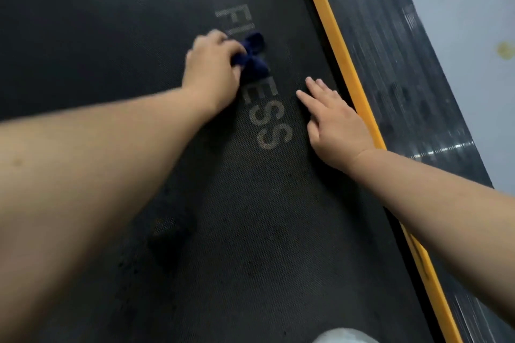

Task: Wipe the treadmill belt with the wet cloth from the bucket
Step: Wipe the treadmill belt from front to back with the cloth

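The black textured treadmill belt (pixel 250 217) fills most of the view, with grey lettering printed along it. My left hand (pixel 211 69) is shut on a bunched dark blue cloth (pixel 252 57) and presses it onto the belt over the middle letters. My right hand (pixel 331 122) lies flat on the belt with its fingers apart, close to the belt's right edge and a little nearer to me than the cloth. It holds nothing. The bucket is not in view.
A yellow strip (pixel 345 64) runs along the belt's right side, with the dark ribbed side rail (pixel 395 69) beyond it. Pale floor (pixel 468 36) lies further right. A bit of light fabric (pixel 342 335) shows at the bottom edge.
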`<state>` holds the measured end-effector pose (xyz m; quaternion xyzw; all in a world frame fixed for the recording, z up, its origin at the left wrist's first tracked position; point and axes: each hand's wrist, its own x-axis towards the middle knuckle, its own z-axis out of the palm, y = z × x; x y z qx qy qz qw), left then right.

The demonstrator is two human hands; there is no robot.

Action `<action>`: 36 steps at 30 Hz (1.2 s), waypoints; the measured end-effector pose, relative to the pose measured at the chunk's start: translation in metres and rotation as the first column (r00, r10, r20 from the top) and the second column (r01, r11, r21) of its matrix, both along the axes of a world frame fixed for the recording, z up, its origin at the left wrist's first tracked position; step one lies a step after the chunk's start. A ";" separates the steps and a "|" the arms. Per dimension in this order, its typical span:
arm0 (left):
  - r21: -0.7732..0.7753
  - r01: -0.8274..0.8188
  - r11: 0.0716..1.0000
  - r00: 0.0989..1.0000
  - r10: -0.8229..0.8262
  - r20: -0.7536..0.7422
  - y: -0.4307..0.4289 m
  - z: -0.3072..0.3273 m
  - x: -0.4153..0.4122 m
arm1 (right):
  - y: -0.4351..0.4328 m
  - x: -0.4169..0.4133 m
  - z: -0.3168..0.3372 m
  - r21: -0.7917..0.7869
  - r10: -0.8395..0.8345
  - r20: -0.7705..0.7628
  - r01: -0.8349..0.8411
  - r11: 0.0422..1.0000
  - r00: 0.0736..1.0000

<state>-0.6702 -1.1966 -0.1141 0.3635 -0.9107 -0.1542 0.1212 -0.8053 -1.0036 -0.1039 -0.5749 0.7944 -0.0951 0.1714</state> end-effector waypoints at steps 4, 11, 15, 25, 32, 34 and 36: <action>0.028 0.250 0.968 0.967 -0.248 -0.056 0.032 0.000 0.021 | -0.012 0.001 0.005 -0.058 -0.049 0.020 0.050 0.997 0.999; 0.086 0.675 0.733 0.737 -0.674 -0.042 0.086 -0.007 0.051 | -0.018 0.009 -0.006 -0.048 -0.087 0.029 0.088 0.995 0.996; 0.020 0.266 0.964 0.964 -0.266 -0.003 0.020 -0.004 0.014 | -0.012 0.022 -0.013 -0.057 -0.150 0.056 0.154 0.986 0.987; 0.097 0.651 0.753 0.758 -0.652 -0.025 0.073 -0.001 0.063 | -0.009 0.031 -0.009 -0.092 -0.113 0.064 0.119 0.989 0.991; 0.053 0.277 0.960 0.961 -0.277 0.002 0.025 0.000 0.052 | -0.008 0.050 -0.010 -0.093 -0.091 0.084 0.098 0.991 0.992; 0.138 0.449 0.883 0.894 -0.443 -0.069 0.071 0.002 0.083 | -0.016 0.048 -0.010 -0.108 -0.088 0.085 0.097 0.989 0.992; 0.194 0.564 0.803 0.824 -0.561 -0.073 0.092 0.004 0.102 | -0.024 0.045 -0.008 -0.126 -0.083 0.072 0.091 0.988 0.994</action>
